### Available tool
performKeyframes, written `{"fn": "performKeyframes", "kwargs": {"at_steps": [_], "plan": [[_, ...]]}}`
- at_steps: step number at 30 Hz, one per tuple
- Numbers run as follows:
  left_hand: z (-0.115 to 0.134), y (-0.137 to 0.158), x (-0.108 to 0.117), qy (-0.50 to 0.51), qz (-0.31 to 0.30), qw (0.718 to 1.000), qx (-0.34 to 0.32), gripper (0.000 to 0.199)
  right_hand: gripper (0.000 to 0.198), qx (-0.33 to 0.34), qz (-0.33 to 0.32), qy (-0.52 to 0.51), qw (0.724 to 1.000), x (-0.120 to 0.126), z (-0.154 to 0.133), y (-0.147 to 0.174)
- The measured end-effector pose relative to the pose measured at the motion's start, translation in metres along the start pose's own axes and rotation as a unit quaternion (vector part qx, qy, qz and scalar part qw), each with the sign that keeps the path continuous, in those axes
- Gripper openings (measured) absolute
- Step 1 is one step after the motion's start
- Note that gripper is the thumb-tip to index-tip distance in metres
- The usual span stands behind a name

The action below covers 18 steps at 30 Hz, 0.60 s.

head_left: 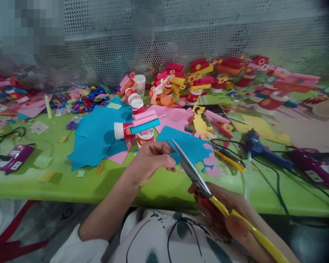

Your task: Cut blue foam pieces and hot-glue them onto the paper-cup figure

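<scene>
Between the thumb and fingers of my left hand (153, 160) is a small round piece of blue paper (175, 157). My right hand (219, 208) grips a pair of scissors (193, 171) with yellow handles. The long blades point up and left, partly apart, and reach the edge of the blue piece. Behind them lies a blue sheet (183, 142) with scalloped cut-outs along its edge, on top of pink paper (212, 166). Beyond my left hand, red-and-white paper cups (146, 137) stand near a cup lying on its side with pink and blue paper rolls (145, 122).
A blue glue gun (265, 149) lies at right with black cords beside a purple power strip (315, 166). Another purple power strip (14, 157) sits at left. Large blue sheets (98, 135) cover the left middle. Finished cup models (194, 91) line the perforated metal screen (208, 33).
</scene>
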<state>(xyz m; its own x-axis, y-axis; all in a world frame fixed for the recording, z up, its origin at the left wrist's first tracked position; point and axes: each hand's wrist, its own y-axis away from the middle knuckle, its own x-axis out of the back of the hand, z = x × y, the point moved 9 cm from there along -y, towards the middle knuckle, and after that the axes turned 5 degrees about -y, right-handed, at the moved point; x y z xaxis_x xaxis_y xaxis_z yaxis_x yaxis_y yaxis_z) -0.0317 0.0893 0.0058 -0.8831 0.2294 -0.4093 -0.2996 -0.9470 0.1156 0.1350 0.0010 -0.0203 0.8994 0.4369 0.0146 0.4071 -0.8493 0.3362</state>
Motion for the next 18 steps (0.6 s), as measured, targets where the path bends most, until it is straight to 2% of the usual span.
{"fn": "performKeyframes", "kwargs": {"at_steps": [9,13,16,18], "plan": [[0.001,0.002,0.003,-0.021,-0.004,1.000,-0.003,0.020,0.087,0.039,0.009,0.030,0.999,0.004,-0.006,0.001],[0.004,0.009,0.015,-0.093,0.016,0.995,-0.019,0.021,0.075,0.072,0.096,0.051,0.991,0.019,0.000,0.000],[0.005,0.018,0.034,-0.170,0.048,0.983,-0.046,0.020,0.059,0.089,0.174,0.087,0.977,0.032,0.005,-0.005],[0.000,0.026,0.050,-0.182,0.073,0.979,-0.055,0.021,0.056,0.102,0.191,0.122,0.969,0.035,0.004,-0.010]]}}
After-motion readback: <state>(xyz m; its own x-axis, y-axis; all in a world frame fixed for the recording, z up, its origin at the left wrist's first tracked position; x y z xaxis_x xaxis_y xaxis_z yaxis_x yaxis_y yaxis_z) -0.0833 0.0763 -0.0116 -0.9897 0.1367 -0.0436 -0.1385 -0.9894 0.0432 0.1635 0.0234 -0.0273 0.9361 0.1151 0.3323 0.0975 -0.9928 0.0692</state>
